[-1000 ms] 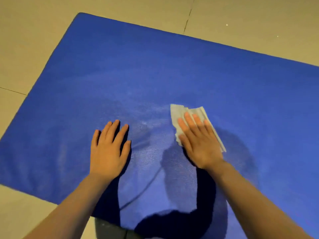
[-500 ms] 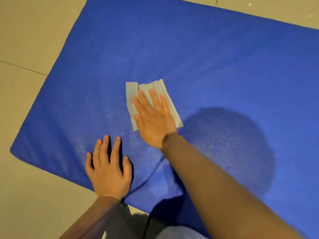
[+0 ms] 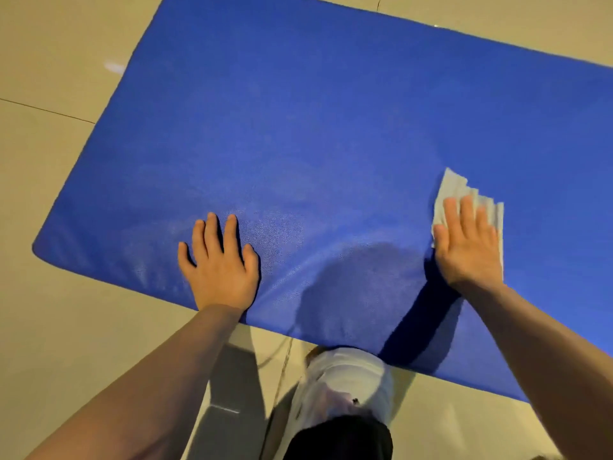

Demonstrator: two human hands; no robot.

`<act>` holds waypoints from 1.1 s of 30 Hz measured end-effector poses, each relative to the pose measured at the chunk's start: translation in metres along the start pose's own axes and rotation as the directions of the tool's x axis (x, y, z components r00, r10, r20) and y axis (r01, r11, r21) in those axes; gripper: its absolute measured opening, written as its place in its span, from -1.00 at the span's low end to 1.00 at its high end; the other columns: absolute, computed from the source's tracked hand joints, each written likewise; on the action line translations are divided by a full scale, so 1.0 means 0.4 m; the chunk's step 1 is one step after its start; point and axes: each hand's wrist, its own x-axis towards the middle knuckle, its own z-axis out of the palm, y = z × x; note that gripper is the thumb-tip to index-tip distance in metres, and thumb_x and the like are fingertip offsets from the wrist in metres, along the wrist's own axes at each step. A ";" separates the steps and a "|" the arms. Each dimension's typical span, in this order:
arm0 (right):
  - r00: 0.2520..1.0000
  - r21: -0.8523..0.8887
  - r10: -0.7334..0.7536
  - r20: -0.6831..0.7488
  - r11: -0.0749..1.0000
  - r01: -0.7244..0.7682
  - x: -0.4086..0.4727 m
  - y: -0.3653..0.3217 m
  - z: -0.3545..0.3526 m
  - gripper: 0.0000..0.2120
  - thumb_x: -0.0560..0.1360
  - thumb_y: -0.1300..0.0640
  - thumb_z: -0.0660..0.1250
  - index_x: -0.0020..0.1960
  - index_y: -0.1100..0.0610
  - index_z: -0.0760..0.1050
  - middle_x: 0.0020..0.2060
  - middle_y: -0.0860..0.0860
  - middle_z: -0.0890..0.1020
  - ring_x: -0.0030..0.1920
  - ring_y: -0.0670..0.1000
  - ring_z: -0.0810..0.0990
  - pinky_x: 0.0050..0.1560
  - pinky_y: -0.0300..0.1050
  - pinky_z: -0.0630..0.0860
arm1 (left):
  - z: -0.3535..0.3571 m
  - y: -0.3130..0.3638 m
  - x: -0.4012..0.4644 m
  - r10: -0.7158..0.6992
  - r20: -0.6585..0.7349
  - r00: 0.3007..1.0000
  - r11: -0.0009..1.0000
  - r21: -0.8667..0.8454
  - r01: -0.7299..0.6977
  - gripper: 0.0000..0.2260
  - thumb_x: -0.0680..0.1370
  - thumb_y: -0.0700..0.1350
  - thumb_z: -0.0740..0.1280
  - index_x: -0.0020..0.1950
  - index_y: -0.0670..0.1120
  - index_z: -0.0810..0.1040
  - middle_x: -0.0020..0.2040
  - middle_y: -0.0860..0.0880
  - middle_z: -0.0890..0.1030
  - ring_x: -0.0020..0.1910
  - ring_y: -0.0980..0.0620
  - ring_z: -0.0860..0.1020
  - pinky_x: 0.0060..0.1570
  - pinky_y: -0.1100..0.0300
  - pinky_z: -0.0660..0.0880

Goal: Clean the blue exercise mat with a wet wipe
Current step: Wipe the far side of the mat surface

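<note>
Pale floor tiles point(image 3: 49, 161) surround everything, and the blue mat point(image 3: 331, 127) lies flat on them, running from the near left corner away to the far right, where it leaves the view. On its near right part sits the wet wipe point(image 3: 457, 190), folded into a pleated pad, touching the mat.

Your right hand point(image 3: 467, 244) lies flat and open on the wipe, fingers together, pinning it by pressure and not by a pinch. Your left hand point(image 3: 220, 267) is also open and empty, fingers spread, braced on the mat near its near edge.

To wipe well, I'd judge you should keep the palm over the middle of the wipe so it does not bunch or slip out from under the fingers. Make overlapping strokes, and lean on the left hand so the mat does not creep across the tiles. The far half looks harder to reach from where you kneel, so shifting your body would likely serve better than stretching. Refold the wipe if its face looks soiled.

Counted: one mat, one wipe, two hands.
</note>
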 end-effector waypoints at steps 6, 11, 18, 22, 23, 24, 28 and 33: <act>0.972 0.108 0.236 -0.007 0.966 -0.234 -0.129 -0.116 -0.006 -0.26 0.53 -0.18 -0.35 0.60 0.16 -0.02 0.59 0.16 0.00 0.55 0.33 -0.07 0.46 0.36 -0.11 | 0.003 0.008 -0.011 0.008 -0.001 1.000 1.000 -0.012 -0.008 -0.41 0.56 0.13 -0.06 0.52 -0.06 0.35 0.54 -0.16 0.30 0.54 -0.17 0.18 0.45 -0.26 0.00; 0.954 0.164 -0.205 -0.220 0.956 0.243 -0.083 -0.442 -0.006 -0.45 0.59 -0.08 0.00 0.47 0.14 0.39 0.47 0.15 0.37 0.46 0.34 0.28 0.39 0.35 0.03 | 0.007 0.007 -0.008 -0.005 -0.039 0.999 1.000 -0.005 0.005 -0.46 0.56 0.10 0.02 0.48 -0.06 0.40 0.51 -0.16 0.34 0.53 -0.16 0.23 0.44 -0.23 0.04; 0.806 0.255 -0.502 -0.314 0.773 0.581 -0.111 -0.554 -0.008 -0.51 0.69 -0.06 -0.08 0.45 0.09 0.42 0.44 0.06 0.43 0.47 0.16 0.35 0.44 0.28 0.10 | 0.017 -0.001 -0.009 0.005 -0.093 0.996 1.000 0.006 -0.004 -0.52 0.59 0.04 0.06 0.44 -0.08 0.46 0.47 -0.17 0.41 0.48 -0.18 0.32 0.40 -0.24 0.14; 0.908 0.353 -0.258 -0.331 0.858 0.373 -0.134 -0.426 -0.057 -0.51 0.61 -0.06 0.06 0.48 0.12 0.35 0.48 0.07 0.37 0.51 0.10 0.24 0.50 0.19 -0.12 | 0.000 -0.004 -0.008 -0.019 -0.072 0.997 0.999 -0.045 0.016 -0.51 0.58 0.10 0.07 0.44 -0.04 0.46 0.48 -0.12 0.39 0.50 -0.13 0.29 0.44 -0.18 0.09; 0.928 0.368 -0.188 -0.320 0.878 0.305 -0.150 -0.382 -0.054 -0.51 0.62 -0.06 0.05 0.47 0.12 0.35 0.48 0.08 0.35 0.52 0.12 0.21 0.51 0.15 -0.17 | -0.003 -0.006 -0.008 -0.033 -0.058 0.998 0.997 -0.068 0.029 -0.50 0.57 0.14 0.07 0.44 -0.03 0.46 0.49 -0.11 0.38 0.51 -0.10 0.27 0.46 -0.14 0.05; 0.945 0.377 -0.117 -0.304 0.897 0.232 -0.165 -0.338 -0.043 -0.52 0.63 -0.05 0.03 0.46 0.13 0.36 0.48 0.11 0.34 0.52 0.14 0.21 0.51 0.16 -0.15 | -0.006 -0.005 -0.009 -0.044 -0.041 0.998 0.996 -0.084 0.040 -0.47 0.56 0.18 0.07 0.44 -0.01 0.46 0.50 -0.09 0.37 0.52 -0.08 0.25 0.47 -0.11 0.02; 0.975 0.303 0.066 -0.211 0.953 0.001 -0.207 -0.236 0.019 -0.50 0.62 -0.01 -0.01 0.45 0.19 0.37 0.47 0.19 0.35 0.47 0.21 0.24 0.44 0.29 0.06 | -0.030 0.008 -0.001 -0.121 -0.007 0.993 0.972 -0.205 0.117 -0.40 0.51 0.28 0.03 0.41 0.01 0.48 0.50 -0.04 0.36 0.52 -0.02 0.24 0.51 -0.06 -0.01; 0.957 0.264 0.092 -0.275 0.964 -0.017 -0.203 -0.242 0.040 -0.50 0.60 0.00 0.02 0.47 0.15 0.36 0.47 0.16 0.36 0.48 0.19 0.26 0.47 0.21 0.02 | -0.092 0.098 0.007 0.165 -0.090 0.982 0.888 -0.420 -0.188 -0.63 0.58 0.00 0.22 0.29 -0.16 0.53 0.29 -0.11 0.53 0.30 -0.11 0.46 0.29 -0.13 0.39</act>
